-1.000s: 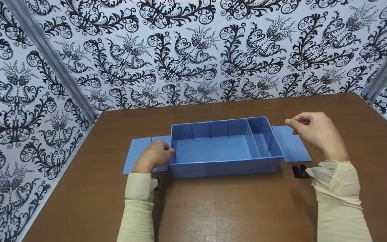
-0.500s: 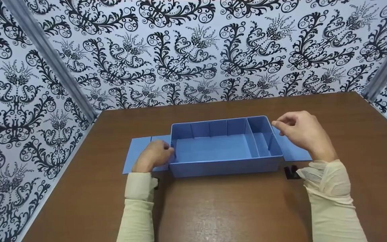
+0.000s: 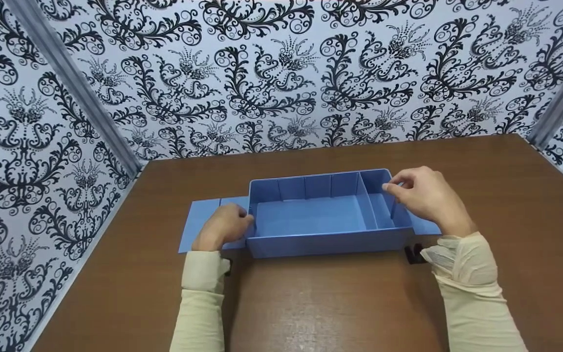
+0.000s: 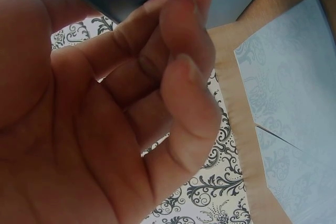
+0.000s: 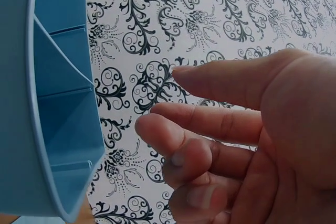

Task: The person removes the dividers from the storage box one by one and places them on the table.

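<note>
A blue plastic box (image 3: 328,243) stands on the table, a divider (image 3: 367,200) parting a narrow compartment on its right from the wide one. At the box's left wall my left hand (image 3: 224,226) pinches the edge; in the left wrist view its curled fingers reach the dark blue wall. My right hand (image 3: 425,195) hovers over the right end of the box. In the right wrist view, thumb and fingers stand apart and hold nothing, with the box rim to their left. The fingers partly hide the right wall in the head view.
Flat blue panels (image 3: 198,220) lie left of the box, and another blue panel (image 3: 425,225) lies at its right, partly behind my right hand. A brown wooden table (image 3: 320,303) carries everything. Patterned walls (image 3: 291,88) close off the back and sides.
My right hand has moved left, from above the right panel to over the box's right end. The left hand and the box have stayed in place.
</note>
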`<state>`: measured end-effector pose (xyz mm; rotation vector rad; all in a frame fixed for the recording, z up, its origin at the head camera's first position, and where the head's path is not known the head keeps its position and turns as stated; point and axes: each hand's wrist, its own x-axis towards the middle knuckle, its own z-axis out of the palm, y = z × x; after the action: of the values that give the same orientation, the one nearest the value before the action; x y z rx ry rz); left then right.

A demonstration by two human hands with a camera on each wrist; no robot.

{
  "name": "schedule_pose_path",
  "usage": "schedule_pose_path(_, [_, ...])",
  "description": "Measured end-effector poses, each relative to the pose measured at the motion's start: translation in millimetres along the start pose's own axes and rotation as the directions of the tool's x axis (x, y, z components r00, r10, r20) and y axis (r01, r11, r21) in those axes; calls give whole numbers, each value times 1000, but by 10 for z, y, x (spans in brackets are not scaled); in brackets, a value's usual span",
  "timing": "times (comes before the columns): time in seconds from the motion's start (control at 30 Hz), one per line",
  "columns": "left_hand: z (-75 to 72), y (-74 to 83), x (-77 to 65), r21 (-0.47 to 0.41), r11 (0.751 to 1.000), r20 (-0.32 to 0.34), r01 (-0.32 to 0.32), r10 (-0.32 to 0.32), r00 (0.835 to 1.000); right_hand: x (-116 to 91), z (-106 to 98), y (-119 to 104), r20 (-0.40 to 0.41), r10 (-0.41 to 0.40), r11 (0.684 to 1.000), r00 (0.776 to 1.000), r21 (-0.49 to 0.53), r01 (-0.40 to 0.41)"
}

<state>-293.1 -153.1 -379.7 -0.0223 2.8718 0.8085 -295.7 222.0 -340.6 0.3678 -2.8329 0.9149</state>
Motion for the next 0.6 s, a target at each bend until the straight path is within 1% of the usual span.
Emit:
schedule_pose_path(0.33, [-4,10,3,-19,999,18,32,-32,999,30,78,-38,51,19,1000,998,-25,-18])
schedule_pose_path(0.47, [-4,9,6,-31,999,16,33,-33,999,36,99,-43,65,26,999,998,-21,-24])
schedule_pose_path(0.6, [-7,6,6,-15,1000,3,13,-13,1000,39,116,-48,65,25,999,998,-27,-23])
